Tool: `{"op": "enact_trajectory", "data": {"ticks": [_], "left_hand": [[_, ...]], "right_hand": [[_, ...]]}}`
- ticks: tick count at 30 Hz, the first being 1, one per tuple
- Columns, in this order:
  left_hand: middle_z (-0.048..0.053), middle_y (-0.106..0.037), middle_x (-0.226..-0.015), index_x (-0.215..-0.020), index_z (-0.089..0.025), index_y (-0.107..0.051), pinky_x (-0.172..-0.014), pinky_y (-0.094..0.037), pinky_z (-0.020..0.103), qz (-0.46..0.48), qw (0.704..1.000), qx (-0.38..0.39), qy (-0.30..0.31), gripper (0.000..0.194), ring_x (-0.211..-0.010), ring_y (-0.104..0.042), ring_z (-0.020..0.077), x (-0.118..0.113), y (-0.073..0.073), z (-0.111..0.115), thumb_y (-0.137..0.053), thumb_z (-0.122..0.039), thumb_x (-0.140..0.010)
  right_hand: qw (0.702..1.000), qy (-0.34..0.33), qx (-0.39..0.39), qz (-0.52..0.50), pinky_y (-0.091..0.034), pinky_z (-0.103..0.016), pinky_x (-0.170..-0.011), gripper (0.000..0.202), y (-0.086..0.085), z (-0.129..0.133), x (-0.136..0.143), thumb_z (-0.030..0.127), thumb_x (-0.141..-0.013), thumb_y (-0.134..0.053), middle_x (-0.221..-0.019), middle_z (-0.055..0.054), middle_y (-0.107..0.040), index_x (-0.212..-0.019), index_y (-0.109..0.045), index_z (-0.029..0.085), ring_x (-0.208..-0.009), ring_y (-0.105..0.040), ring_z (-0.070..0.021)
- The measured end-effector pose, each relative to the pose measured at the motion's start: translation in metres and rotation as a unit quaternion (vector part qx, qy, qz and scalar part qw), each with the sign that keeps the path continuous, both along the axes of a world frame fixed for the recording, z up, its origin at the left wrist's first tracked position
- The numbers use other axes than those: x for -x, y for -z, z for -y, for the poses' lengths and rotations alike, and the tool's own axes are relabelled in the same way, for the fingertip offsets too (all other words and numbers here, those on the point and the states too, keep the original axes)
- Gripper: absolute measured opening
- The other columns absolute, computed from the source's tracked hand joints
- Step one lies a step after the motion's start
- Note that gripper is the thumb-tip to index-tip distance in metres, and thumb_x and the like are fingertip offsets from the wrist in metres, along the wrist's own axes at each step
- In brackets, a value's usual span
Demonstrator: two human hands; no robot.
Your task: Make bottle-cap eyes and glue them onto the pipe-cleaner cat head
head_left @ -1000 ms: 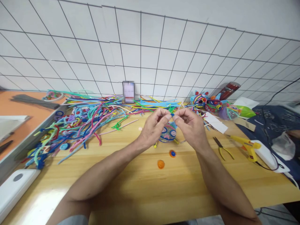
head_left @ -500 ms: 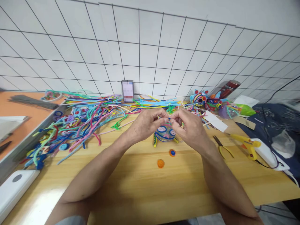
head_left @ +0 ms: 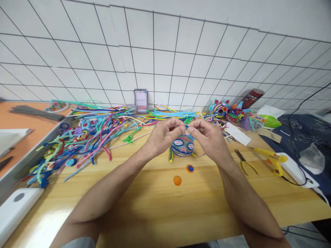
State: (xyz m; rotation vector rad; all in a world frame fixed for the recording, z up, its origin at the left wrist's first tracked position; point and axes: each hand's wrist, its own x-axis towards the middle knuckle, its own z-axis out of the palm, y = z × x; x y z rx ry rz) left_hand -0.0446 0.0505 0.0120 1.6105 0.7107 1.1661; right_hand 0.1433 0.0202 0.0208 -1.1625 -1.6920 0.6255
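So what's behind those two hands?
Past the left hand and right hand, you can see part of a round craft with blue rings, and fuzzy green stems farther back. The hands cover the rest, so I can't tell what's hidden there.

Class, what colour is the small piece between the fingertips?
The small piece is blue, best seen in the head view.

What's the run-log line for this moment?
left hand: pinching blue piece | right hand: pinching same piece | nearby: orange disc, pliers, glue gun
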Motion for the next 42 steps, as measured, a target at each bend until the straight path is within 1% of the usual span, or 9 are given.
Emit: {"op": "enact_trajectory", "data": {"ticks": [4, 8, 15, 19, 22, 27, 31, 37, 42], "left_hand": [[-0.003, -0.063, -0.066, -0.082, -0.018, -0.066, -0.055, -0.038, 0.023, 0.054, 0.997, 0.053, 0.021, 0.03, -0.056, -0.048, 0.0089, -0.006, 0.001, 0.001, -0.083, -0.043, -0.08], [-0.006, -0.056, -0.058, -0.083, -0.018, -0.068, -0.049, -0.033, 0.023, 0.08, 0.994, 0.079, 0.008, 0.037, -0.05, -0.04, 0.0076, -0.009, 0.003, 0.002, -0.089, -0.048, -0.076], [-0.005, -0.057, -0.06, -0.085, -0.018, -0.07, -0.051, -0.037, 0.023, 0.1, 0.992, 0.059, -0.038, 0.034, -0.052, -0.046, 0.0083, -0.017, 0.012, 0.006, -0.087, -0.047, -0.079], [-0.004, -0.062, -0.066, -0.086, -0.018, -0.072, -0.056, -0.042, 0.023, 0.122, 0.99, 0.01, -0.073, 0.027, -0.057, -0.049, 0.0086, -0.022, 0.017, 0.008, -0.083, -0.042, -0.084], [-0.003, -0.064, -0.07, -0.087, -0.019, -0.073, -0.06, -0.045, 0.024, 0.108, 0.989, -0.022, -0.103, 0.025, -0.062, -0.052, 0.01, -0.024, 0.02, 0.01, -0.08, -0.043, -0.088], [-0.003, -0.065, -0.071, -0.089, -0.02, -0.072, -0.064, -0.048, 0.025, 0.123, 0.985, -0.032, -0.113, 0.025, -0.064, -0.056, 0.0106, -0.027, 0.023, 0.013, -0.078, -0.044, -0.092], [-0.001, -0.07, -0.076, -0.089, -0.02, -0.074, -0.065, -0.049, 0.025, 0.113, 0.986, -0.025, -0.119, 0.029, -0.067, -0.058, 0.0116, -0.028, 0.026, 0.013, -0.078, -0.048, -0.091], [0.0, -0.073, -0.078, -0.087, -0.018, -0.076, -0.069, -0.052, 0.025, 0.118, 0.988, 0.004, -0.096, 0.035, -0.068, -0.06, 0.0117, -0.026, 0.025, 0.01, -0.083, -0.052, -0.086], [0.003, -0.075, -0.083, -0.088, -0.017, -0.077, -0.071, -0.053, 0.026, 0.042, 0.999, -0.015, -0.006, 0.035, -0.073, -0.063, 0.0138, -0.008, 0.01, -0.002, -0.082, -0.052, -0.088]], "right_hand": [[0.999, -0.003, 0.017, -0.04, -0.051, -0.027, -0.061, 0.016, -0.002, 0.001, 0.001, 0.037, -0.086, -0.071, -0.076, -0.001, -0.074, -0.085, -0.07, 0.021, -0.066, -0.065, -0.0153], [0.999, 0.006, 0.013, -0.051, -0.053, -0.027, -0.061, 0.016, -0.003, 0.001, 0.003, 0.036, -0.085, -0.071, -0.076, -0.001, -0.075, -0.083, -0.071, 0.021, -0.067, -0.066, -0.0156], [0.997, 0.016, 0.019, -0.071, -0.056, -0.028, -0.063, 0.018, -0.001, 0.001, 0.003, 0.038, -0.083, -0.073, -0.076, -0.002, -0.075, -0.083, -0.074, 0.02, -0.067, -0.069, -0.0166], [0.998, 0.023, 0.007, -0.064, -0.055, -0.028, -0.063, 0.019, 0.0, 0.001, 0.003, 0.039, -0.085, -0.074, -0.076, -0.002, -0.075, -0.084, -0.074, 0.02, -0.067, -0.069, -0.0165], [0.998, 0.044, -0.013, -0.039, -0.054, -0.029, -0.065, 0.017, 0.001, 0.002, 0.004, 0.038, -0.087, -0.072, -0.076, -0.002, -0.075, -0.084, -0.075, 0.021, -0.067, -0.067, -0.0163], [0.994, 0.076, -0.074, 0.016, -0.051, -0.031, -0.069, 0.015, 0.003, 0.004, 0.006, 0.033, -0.089, -0.068, -0.076, -0.001, -0.073, -0.084, -0.076, 0.022, -0.068, -0.064, -0.0159], [0.996, 0.067, -0.059, 0.019, -0.048, -0.03, -0.066, 0.015, 0.005, 0.004, 0.007, 0.033, -0.091, -0.065, -0.076, -0.001, -0.071, -0.085, -0.073, 0.022, -0.068, -0.061, -0.0157], [0.996, 0.058, -0.043, 0.045, -0.041, -0.029, -0.062, 0.014, 0.006, 0.004, 0.006, 0.033, -0.094, -0.058, -0.074, 0.002, -0.061, -0.085, -0.06, 0.023, -0.065, -0.053, -0.0147], [0.989, 0.045, -0.078, 0.119, -0.039, -0.031, -0.064, 0.015, 0.002, 0.002, -0.002, 0.028, -0.098, -0.055, -0.071, 0.002, -0.059, -0.083, -0.056, 0.025, -0.065, -0.051, -0.0162]]}}
